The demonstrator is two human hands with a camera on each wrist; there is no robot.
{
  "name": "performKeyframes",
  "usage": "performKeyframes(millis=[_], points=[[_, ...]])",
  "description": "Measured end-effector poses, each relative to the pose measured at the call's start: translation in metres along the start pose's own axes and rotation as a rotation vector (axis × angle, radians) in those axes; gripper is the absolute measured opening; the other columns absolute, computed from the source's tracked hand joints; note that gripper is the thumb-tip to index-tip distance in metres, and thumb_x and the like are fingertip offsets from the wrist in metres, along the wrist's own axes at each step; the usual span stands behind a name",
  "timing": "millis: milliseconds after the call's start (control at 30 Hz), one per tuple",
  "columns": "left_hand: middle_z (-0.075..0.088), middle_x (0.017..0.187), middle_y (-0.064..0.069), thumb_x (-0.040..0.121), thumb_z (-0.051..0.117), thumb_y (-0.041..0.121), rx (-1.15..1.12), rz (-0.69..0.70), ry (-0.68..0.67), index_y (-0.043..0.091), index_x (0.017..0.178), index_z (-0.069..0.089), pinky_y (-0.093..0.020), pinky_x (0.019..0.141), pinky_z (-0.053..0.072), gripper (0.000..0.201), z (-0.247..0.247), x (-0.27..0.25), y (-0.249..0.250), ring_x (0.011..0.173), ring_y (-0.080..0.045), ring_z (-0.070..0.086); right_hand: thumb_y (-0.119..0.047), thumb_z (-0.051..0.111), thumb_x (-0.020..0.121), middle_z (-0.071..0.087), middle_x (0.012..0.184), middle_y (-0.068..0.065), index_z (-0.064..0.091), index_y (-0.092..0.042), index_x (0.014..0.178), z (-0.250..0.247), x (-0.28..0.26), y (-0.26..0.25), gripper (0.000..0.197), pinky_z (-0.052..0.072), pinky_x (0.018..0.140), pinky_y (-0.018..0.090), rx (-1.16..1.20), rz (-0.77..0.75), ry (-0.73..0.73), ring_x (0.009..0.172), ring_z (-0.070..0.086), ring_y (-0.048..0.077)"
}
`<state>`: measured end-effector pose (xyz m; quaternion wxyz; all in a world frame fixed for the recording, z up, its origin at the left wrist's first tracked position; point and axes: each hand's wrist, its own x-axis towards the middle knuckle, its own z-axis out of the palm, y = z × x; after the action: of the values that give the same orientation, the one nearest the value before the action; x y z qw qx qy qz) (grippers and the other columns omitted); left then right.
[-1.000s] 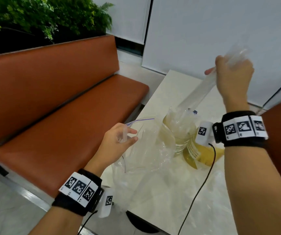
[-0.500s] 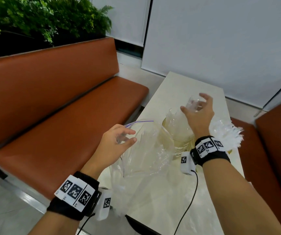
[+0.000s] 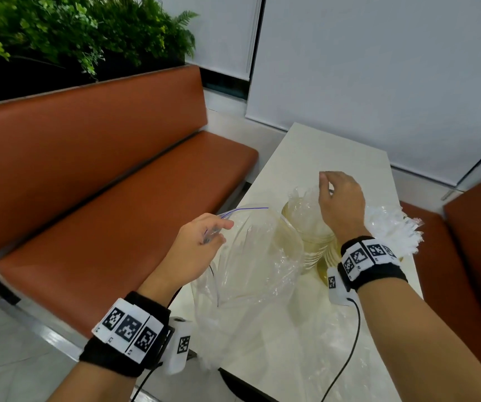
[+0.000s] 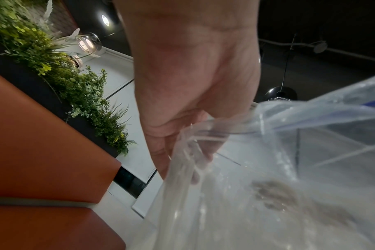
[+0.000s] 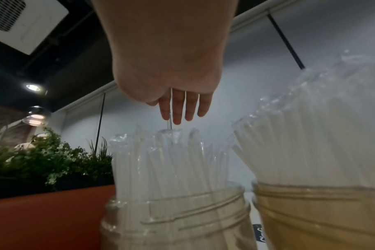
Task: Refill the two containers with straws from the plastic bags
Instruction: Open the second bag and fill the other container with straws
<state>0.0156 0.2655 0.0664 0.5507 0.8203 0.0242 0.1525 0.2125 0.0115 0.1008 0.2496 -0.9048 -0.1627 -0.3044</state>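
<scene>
Looks like a cafe or fast-food spot, probably: orange booth bench (image 3: 111, 181) beside a pale table (image 3: 329, 158), planter greenery (image 3: 68, 33) behind it, pendant lamps (image 4: 88, 43) overhead.

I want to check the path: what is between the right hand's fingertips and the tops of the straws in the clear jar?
Only a small bare gap, in the right wrist view: the right hand hovers above the straws in the clear jar.

Orange-brown bench seat (image 3: 111, 181) along the left, planter of green foliage (image 3: 68, 33) behind its backrest; pale table (image 3: 335, 152) beside it; white roller blinds (image 3: 378, 68) on the far wall; grey tiled floor (image 3: 4, 352); dark ceiling with spotlights (image 5: 32, 87).
</scene>
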Motion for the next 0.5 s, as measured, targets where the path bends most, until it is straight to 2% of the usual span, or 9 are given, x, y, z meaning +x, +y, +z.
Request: performKeyframes(millis=[33, 133, 200, 233, 267, 333, 400, 467, 500], points=[[0.068, 0.119, 0.004, 0.095, 0.058, -0.002, 0.004, -0.002, -0.002, 0.012, 0.115, 0.074, -0.003, 0.088, 0.043, 0.029, 0.000, 0.000, 0.000, 0.113, -0.006, 0.062, -0.034, 0.041, 0.105, 0.072, 0.118, 0.009, 0.072, -0.010, 0.119, 0.000, -0.001, 0.000, 0.042, 0.055, 0.091, 0.044, -0.008, -0.005, -0.062, 0.113, 0.064, 0.030], [0.067, 0.123, 0.002, 0.097, 0.054, -0.003, 0.011, -0.001, -0.005, 0.011, 0.119, 0.073, -0.002, 0.089, 0.042, 0.033, 0.002, 0.000, 0.001, 0.116, -0.008, 0.062, -0.032, 0.039, 0.108, 0.066, 0.130, 0.016, 0.066, -0.009, 0.129, 0.006, -0.012, 0.006, 0.042, 0.044, 0.108, 0.049, -0.078, 0.051, -0.395, 0.129, 0.055, 0.036], [0.066, 0.126, 0.003, 0.098, 0.053, -0.002, 0.018, -0.002, -0.006, 0.011, 0.123, 0.071, -0.001, 0.090, 0.041, 0.034, 0.002, -0.001, 0.001, 0.115, -0.005, 0.062, -0.030, 0.043, 0.107, 0.063, 0.136, 0.015, 0.064, -0.007, 0.132, 0.005, -0.016, 0.006, 0.040, 0.034, 0.115, 0.050, -0.140, 0.004, -0.391, 0.136, 0.048, 0.036], [0.066, 0.128, 0.004, 0.099, 0.053, -0.001, 0.023, -0.002, -0.002, 0.011, 0.126, 0.070, 0.000, 0.089, 0.040, 0.034, 0.002, -0.001, 0.001, 0.112, -0.001, 0.062, -0.030, 0.048, 0.105, 0.063, 0.135, 0.013, 0.065, -0.008, 0.130, 0.001, -0.014, -0.001, 0.038, 0.036, 0.113, 0.049, -0.112, -0.009, -0.310, 0.134, 0.049, 0.035], [0.065, 0.130, 0.004, 0.099, 0.053, 0.000, 0.027, -0.004, 0.001, 0.011, 0.128, 0.069, 0.001, 0.087, 0.040, 0.036, 0.002, -0.002, 0.001, 0.110, 0.003, 0.061, -0.031, 0.053, 0.102, 0.066, 0.129, 0.011, 0.068, -0.010, 0.126, -0.006, -0.013, -0.012, 0.035, 0.043, 0.107, 0.047, -0.060, -0.022, -0.207, 0.126, 0.054, 0.033], [0.064, 0.132, 0.004, 0.098, 0.051, -0.003, 0.043, -0.002, 0.008, 0.010, 0.133, 0.066, 0.002, 0.084, 0.041, 0.040, 0.004, -0.003, 0.001, 0.105, 0.009, 0.060, -0.030, 0.058, 0.098, 0.072, 0.101, 0.005, 0.074, -0.012, 0.105, -0.027, -0.014, -0.048, 0.025, 0.053, 0.087, 0.041, 0.100, -0.048, 0.000, 0.094, 0.066, 0.025], [0.064, 0.132, 0.003, 0.097, 0.051, -0.004, 0.056, 0.006, 0.025, 0.010, 0.134, 0.065, 0.002, 0.083, 0.042, 0.041, 0.006, -0.004, 0.000, 0.102, 0.005, 0.063, -0.032, 0.060, 0.096, 0.068, 0.066, 0.002, 0.073, -0.011, 0.075, -0.046, -0.024, -0.092, 0.032, 0.052, 0.070, 0.037, 0.193, -0.081, 0.060, 0.062, 0.061, 0.025], [0.065, 0.131, 0.003, 0.097, 0.054, -0.002, 0.050, 0.020, 0.052, 0.010, 0.133, 0.066, 0.000, 0.083, 0.043, 0.040, 0.009, -0.005, -0.001, 0.099, 0.011, 0.063, -0.040, 0.057, 0.095, 0.058, 0.049, 0.006, 0.066, -0.005, 0.060, -0.055, -0.043, -0.129, 0.050, 0.051, 0.065, 0.037, 0.142, -0.089, -0.136, 0.055, 0.055, 0.031], [0.064, 0.131, 0.003, 0.097, 0.054, -0.001, 0.045, 0.028, 0.063, 0.010, 0.133, 0.066, -0.004, 0.085, 0.046, 0.039, 0.010, -0.005, -0.001, 0.097, 0.015, 0.061, -0.048, 0.056, 0.094, 0.061, 0.053, 0.007, 0.066, -0.005, 0.061, -0.054, -0.052, -0.141, 0.055, 0.052, 0.068, 0.035, 0.059, -0.066, -0.303, 0.061, 0.060, 0.031]])
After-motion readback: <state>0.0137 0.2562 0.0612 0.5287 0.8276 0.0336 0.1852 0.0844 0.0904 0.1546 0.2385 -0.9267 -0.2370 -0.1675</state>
